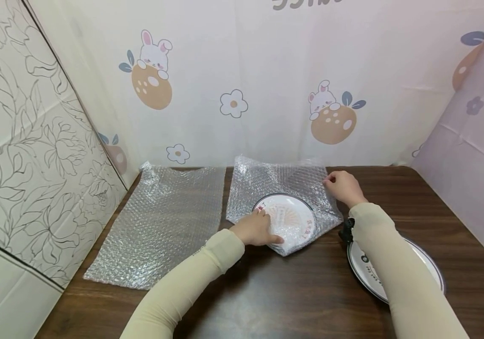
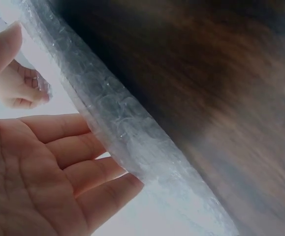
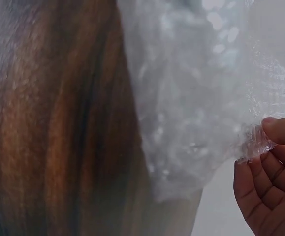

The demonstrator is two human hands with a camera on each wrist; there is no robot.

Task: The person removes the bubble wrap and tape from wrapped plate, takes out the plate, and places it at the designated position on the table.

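A white plate (image 1: 286, 214) with a dark rim line and printed marks lies on a sheet of bubble wrap (image 1: 267, 176), whose near part is folded up over it. My left hand (image 1: 254, 229) rests on the plate's near left side through the wrap. In the left wrist view its fingers (image 2: 68, 150) are fairly straight against the wrapped edge, the thumb apart from them. At the sheet's right side, my right hand (image 1: 345, 187) pinches the wrap's edge between thumb and fingers, as the right wrist view shows with the gathered film (image 3: 256, 142).
A second bubble wrap sheet (image 1: 170, 221) lies flat on the left of the dark wooden table (image 1: 267, 301). Another white plate (image 1: 358, 268) sits at the right, partly hidden under my right forearm. A printed curtain (image 1: 267, 70) hangs behind; a patterned panel (image 1: 34, 141) stands left.
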